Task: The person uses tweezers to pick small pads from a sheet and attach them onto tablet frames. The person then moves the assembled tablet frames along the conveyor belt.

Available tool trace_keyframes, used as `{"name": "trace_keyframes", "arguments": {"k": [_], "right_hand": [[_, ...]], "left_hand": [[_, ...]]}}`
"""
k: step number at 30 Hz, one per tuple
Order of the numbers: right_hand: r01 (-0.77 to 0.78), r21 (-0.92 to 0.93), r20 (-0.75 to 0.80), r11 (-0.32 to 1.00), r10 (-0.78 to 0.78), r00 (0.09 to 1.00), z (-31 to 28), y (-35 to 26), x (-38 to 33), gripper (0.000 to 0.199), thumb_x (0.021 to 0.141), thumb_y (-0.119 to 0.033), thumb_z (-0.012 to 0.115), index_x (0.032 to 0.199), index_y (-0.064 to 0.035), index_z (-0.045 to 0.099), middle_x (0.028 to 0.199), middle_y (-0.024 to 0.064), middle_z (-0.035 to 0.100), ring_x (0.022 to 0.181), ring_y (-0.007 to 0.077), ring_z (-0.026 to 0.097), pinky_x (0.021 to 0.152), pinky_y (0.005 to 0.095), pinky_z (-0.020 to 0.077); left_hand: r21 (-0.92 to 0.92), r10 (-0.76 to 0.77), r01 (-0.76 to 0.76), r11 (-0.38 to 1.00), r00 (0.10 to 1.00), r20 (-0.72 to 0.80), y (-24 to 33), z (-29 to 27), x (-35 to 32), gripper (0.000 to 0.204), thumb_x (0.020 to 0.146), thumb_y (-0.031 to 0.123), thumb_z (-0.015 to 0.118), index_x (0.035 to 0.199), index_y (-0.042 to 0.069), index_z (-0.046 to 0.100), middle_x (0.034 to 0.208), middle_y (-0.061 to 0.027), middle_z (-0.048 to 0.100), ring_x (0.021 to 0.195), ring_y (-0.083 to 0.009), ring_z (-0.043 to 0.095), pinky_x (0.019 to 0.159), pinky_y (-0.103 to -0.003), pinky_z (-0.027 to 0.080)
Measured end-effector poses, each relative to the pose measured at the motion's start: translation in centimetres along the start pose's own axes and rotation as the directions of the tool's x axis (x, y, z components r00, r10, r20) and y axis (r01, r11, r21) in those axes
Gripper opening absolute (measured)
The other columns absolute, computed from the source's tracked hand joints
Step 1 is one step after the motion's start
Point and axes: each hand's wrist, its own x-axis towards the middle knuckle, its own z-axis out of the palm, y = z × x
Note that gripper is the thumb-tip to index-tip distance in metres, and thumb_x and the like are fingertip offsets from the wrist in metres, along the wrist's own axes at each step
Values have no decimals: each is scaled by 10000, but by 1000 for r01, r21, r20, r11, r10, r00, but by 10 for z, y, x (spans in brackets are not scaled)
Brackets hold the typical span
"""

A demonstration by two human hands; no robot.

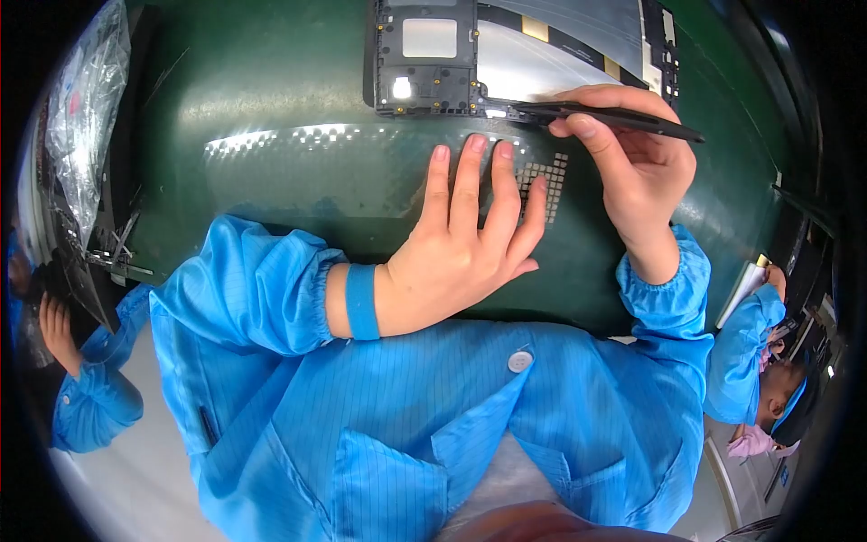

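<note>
My right hand (643,163) pinches slim black tweezers (623,116), their tips pointing left at the near edge of an opened flat electronic device (429,81). That device has a black frame with small yellowish points and a silvery metal panel (515,68). Fingers spread, my left hand (461,230) rests flat on a clear sheet (298,172) on the green mat, just below the device. Small pale square pads (555,185) sit in rows on the sheet, partly covered by my left fingers. Whether the tweezers grip a piece is too small to tell.
The green work mat (208,72) spreads under everything. Clear plastic wrapping (86,117) lies along the left edge. Another person's hand (59,334) shows at the far left, and a person in a blue sleeve (745,352) at the far right.
</note>
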Motion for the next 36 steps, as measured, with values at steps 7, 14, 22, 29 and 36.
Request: {"name": "trace_keyframes", "arguments": {"k": [7, 14, 22, 29, 36], "right_hand": [[123, -215, 28, 969, -120, 992, -4, 0, -8, 235, 801, 84, 670, 1028, 72, 609, 990, 154, 662, 873, 195, 656, 763, 284, 548], [-220, 106, -63, 970, 228, 972, -19, -5, -48, 237, 819, 84, 658, 1045, 61, 594, 1020, 162, 646, 911, 218, 656, 813, 307, 554], [-272, 47, -49, 961, 274, 960, -12, -3, -48, 213, 829, 38, 677, 1031, 55, 610, 983, 134, 665, 880, 180, 665, 795, 283, 551], [-262, -8, -38, 965, 262, 964, -12, -1, -48, 197, 822, 34, 686, 1011, 50, 633, 981, 130, 669, 872, 186, 669, 779, 282, 553], [-174, 23, -56, 985, 175, 983, -10, -6, -46, 184, 839, 58, 656, 1020, 62, 624, 988, 162, 664, 836, 198, 670, 764, 294, 558]], "left_hand": [[-9, 9, -8, 1000, 1000, 15, 0, -2, 2, 748, 740, 604, 600, 1312, 126, 536, 1279, -268, 495, 1202, -473, 467, 992, -576, 396], [7, 25, -26, 1000, 998, 54, -1, -4, 5, 784, 721, 591, 627, 1322, 97, 529, 1318, -239, 479, 1197, -492, 460, 981, -592, 395], [35, 18, -21, 999, 997, 81, -1, -6, 3, 811, 719, 598, 624, 1353, 105, 507, 1340, -236, 472, 1210, -481, 455, 992, -562, 405], [9, 38, -39, 999, 998, 43, -2, -1, 2, 782, 724, 592, 626, 1303, 73, 541, 1302, -243, 494, 1169, -508, 476, 951, -608, 415], [30, 17, -19, 999, 997, 70, -3, -4, 3, 784, 727, 591, 619, 1342, 113, 523, 1321, -229, 484, 1200, -474, 463, 991, -565, 402]]}}
